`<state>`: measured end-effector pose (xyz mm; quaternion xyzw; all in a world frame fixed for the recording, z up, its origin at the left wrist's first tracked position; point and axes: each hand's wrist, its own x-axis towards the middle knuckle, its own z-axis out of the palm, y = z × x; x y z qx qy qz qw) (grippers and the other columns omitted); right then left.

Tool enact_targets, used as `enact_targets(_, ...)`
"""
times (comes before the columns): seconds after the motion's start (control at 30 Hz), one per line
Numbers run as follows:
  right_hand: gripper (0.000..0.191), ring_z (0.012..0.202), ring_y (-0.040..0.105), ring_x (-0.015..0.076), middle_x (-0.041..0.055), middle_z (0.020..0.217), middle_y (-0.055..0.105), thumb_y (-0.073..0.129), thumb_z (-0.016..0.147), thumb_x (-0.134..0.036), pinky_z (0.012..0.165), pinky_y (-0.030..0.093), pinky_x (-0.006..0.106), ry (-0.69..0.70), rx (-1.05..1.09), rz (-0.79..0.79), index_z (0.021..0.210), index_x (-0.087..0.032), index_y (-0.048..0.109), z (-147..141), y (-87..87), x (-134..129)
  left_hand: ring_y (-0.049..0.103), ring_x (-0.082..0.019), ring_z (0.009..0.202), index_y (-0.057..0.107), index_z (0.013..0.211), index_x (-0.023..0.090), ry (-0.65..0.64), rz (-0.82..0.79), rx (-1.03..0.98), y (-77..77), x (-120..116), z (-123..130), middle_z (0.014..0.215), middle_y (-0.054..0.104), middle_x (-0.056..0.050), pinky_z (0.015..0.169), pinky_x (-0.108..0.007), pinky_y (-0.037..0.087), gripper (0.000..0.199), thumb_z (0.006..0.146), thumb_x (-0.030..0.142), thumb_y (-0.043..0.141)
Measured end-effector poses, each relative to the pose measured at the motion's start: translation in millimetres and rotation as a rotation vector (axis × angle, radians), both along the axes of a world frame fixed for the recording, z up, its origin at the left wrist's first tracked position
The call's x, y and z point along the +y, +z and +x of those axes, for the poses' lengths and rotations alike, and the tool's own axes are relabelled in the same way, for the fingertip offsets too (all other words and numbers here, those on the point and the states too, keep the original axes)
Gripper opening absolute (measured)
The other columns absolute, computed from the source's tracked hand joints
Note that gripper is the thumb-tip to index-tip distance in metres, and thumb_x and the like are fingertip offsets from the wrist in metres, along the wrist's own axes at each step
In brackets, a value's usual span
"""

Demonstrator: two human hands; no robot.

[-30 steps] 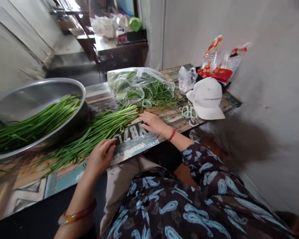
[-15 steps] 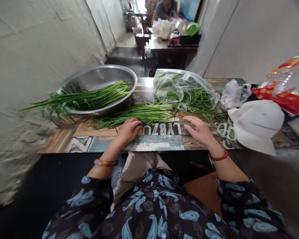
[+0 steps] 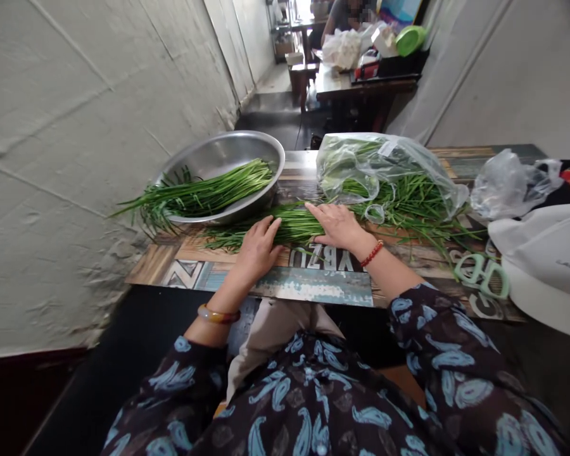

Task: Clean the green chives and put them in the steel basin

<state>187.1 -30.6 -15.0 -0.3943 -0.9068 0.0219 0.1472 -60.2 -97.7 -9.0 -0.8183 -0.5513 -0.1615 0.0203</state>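
Note:
A loose bunch of garlic chives [image 3: 297, 220] lies across the table, its stalks running left to right. My left hand [image 3: 259, 248] rests at the near side of the bunch, fingers stretched out and touching the stalks. Over the pale right ends lies my right hand [image 3: 338, 227], fingers extended and thumb apart. Neither hand is wrapped round the chives. Behind my left hand stands a steel bowl [image 3: 218, 142] with another bunch of chives [image 3: 223, 190] hanging over its left rim. A clear plastic bag [image 3: 389, 152] full of chives lies open behind my right hand.
Pale green-handled scissors [image 3: 482, 273] lie on the right, beside a white cap [image 3: 546, 266]. Behind them is a crumpled plastic bag [image 3: 508, 183]. A wall [image 3: 99, 158] borders the left side. Farther back, a person [image 3: 346, 16] sits at another table [image 3: 332, 82].
My right hand has moved left onto the pale ends of the loose chives. My left hand has opened its fingers against the bunch. The view has turned left.

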Motion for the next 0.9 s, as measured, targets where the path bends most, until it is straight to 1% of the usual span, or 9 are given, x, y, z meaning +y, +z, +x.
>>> enact_targets(0.1, 0.066, 0.109, 0.054, 0.0317, 0.0136, 0.122, 0.063, 0.069, 0.082, -0.026, 0.089, 0.037, 0.042, -0.023, 0.004, 0.061, 0.144, -0.022, 0.046, 12, 5.5, -8, 0.046, -0.033, 0.131, 0.046, 0.141, 0.013, -0.008, 0.004, -0.015, -0.3, 8, 11, 0.144, 0.048, -0.020, 0.109, -0.052, 0.040, 0.056, 0.086, 0.016, 0.056)
enact_targets(0.2, 0.062, 0.112, 0.051, 0.0320, 0.0120, 0.127, 0.060, 0.065, 0.082, -0.018, 0.090, 0.035, 0.043, -0.157, 0.085, 0.142, 0.142, -0.026, 0.048, 19, 10.2, -14, 0.042, -0.031, 0.135, 0.047, 0.141, 0.015, -0.011, 0.081, -0.073, 5.4, 17, 25, 0.146, 0.046, -0.019, 0.112, -0.051, 0.037, 0.054, 0.087, 0.014, 0.051)
enact_targets(0.3, 0.070, 0.116, 0.050, 0.0340, 0.0144, 0.132, 0.058, 0.069, 0.081, -0.022, 0.095, 0.036, 0.046, -0.238, 0.160, 0.134, 0.146, -0.021, 0.044, 21, 8.2, -11, 0.040, -0.032, 0.137, 0.049, 0.140, 0.016, 0.026, 0.162, -0.101, 12.1, 25, 36, 0.148, 0.045, -0.017, 0.113, -0.051, 0.035, 0.054, 0.086, 0.012, 0.051)
enact_targets(0.4, 0.066, 0.119, 0.053, 0.0331, 0.0141, 0.131, 0.061, 0.073, 0.079, -0.035, 0.101, 0.038, 0.046, -0.114, 0.279, 0.020, 0.140, -0.019, 0.052, 27, 4.8, 0, 0.048, -0.030, 0.130, 0.055, 0.133, 0.017, 0.061, 0.196, -0.153, 16.4, 28, 42, 0.140, 0.053, -0.016, 0.109, -0.050, 0.040, 0.051, 0.083, 0.009, 0.049)
enact_targets(0.47, 0.050, 0.118, 0.057, 0.0294, 0.0119, 0.128, 0.064, 0.066, 0.085, -0.041, 0.103, 0.041, 0.044, -0.121, 0.497, -0.018, 0.131, -0.020, 0.060, 38, 5.8, 11, 0.053, -0.026, 0.123, 0.058, 0.127, 0.018, 0.054, 0.226, -0.223, 19.7, 31, 47, 0.132, 0.059, -0.013, 0.107, -0.046, 0.043, 0.046, 0.084, 0.008, 0.046)
enact_targets(0.53, 0.038, 0.108, 0.062, 0.0251, 0.0104, 0.119, 0.068, 0.056, 0.091, -0.042, 0.099, 0.046, 0.041, -0.274, 0.791, -0.007, 0.121, -0.021, 0.067, 51, 9.4, 21, 0.056, -0.023, 0.118, 0.060, 0.123, 0.018, -0.007, 0.255, -0.288, 24.2, 37, 55, 0.127, 0.062, -0.012, 0.104, -0.043, 0.046, 0.041, 0.086, 0.008, 0.044)
enact_targets(0.63, 0.035, 0.090, 0.066, 0.0209, 0.0086, 0.101, 0.074, 0.052, 0.091, -0.044, 0.084, 0.053, 0.036, -0.530, 1.182, -0.009, 0.108, -0.019, 0.070, 63, 14.5, 28, 0.058, -0.022, 0.115, 0.061, 0.119, 0.018, -0.166, 0.243, -0.333, 29.1, 54, 71, 0.122, 0.064, -0.012, 0.101, -0.041, 0.049, 0.035, 0.090, 0.011, 0.043)
enact_targets(0.73, 0.034, 0.070, 0.065, 0.0172, 0.0060, 0.085, 0.074, 0.055, 0.087, -0.044, 0.069, 0.054, 0.031, -0.577, 1.342, -0.142, 0.099, -0.017, 0.071, 60, 11.7, 33, 0.061, -0.024, 0.113, 0.063, 0.117, 0.020, -0.294, 0.215, -0.259, 22.6, 77, 83, 0.121, 0.066, -0.012, 0.097, -0.043, 0.052, 0.031, 0.093, 0.015, 0.045)
enact_targets(0.9, 0.028, 0.071, 0.067, 0.0185, 0.0061, 0.086, 0.075, 0.056, 0.086, -0.040, 0.067, 0.054, 0.031, -0.523, 1.250, -0.142, 0.096, -0.019, 0.072, 44, 3.3, 36, 0.064, -0.027, 0.108, 0.063, 0.122, 0.017, -0.366, 0.143, -0.050, -3.3, 101, 85, 0.120, 0.069, -0.013, 0.095, -0.046, 0.052, 0.031, 0.094, 0.026, 0.051)
